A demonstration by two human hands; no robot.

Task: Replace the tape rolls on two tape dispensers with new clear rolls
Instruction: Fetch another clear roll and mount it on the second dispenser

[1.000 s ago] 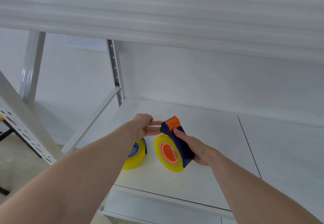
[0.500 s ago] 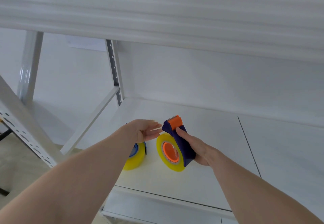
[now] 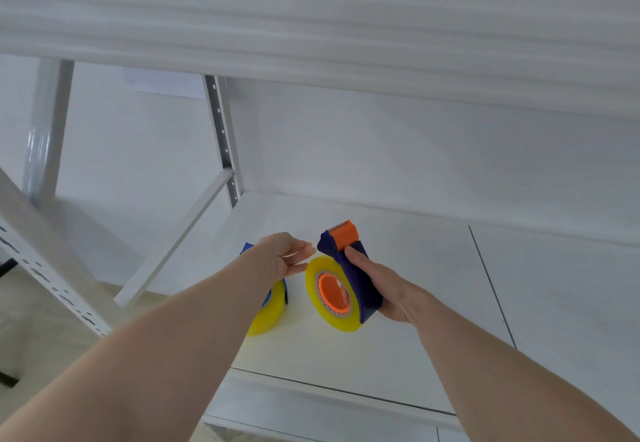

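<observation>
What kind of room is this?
Probably a storeroom or packing area: white metal shelving with a perforated upright, and two tape dispensers on it.

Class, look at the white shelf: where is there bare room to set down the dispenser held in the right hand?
Bare shelf lies right of the right hand, on both sides of the dark seam. It is crowded at the left edge, where the second blue dispenser with yellowish tape stands under the left hand.

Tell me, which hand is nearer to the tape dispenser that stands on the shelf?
Left. The left hand hovers open just above the standing dispenser; the right hand is farther right, gripping the other dispenser.
</observation>
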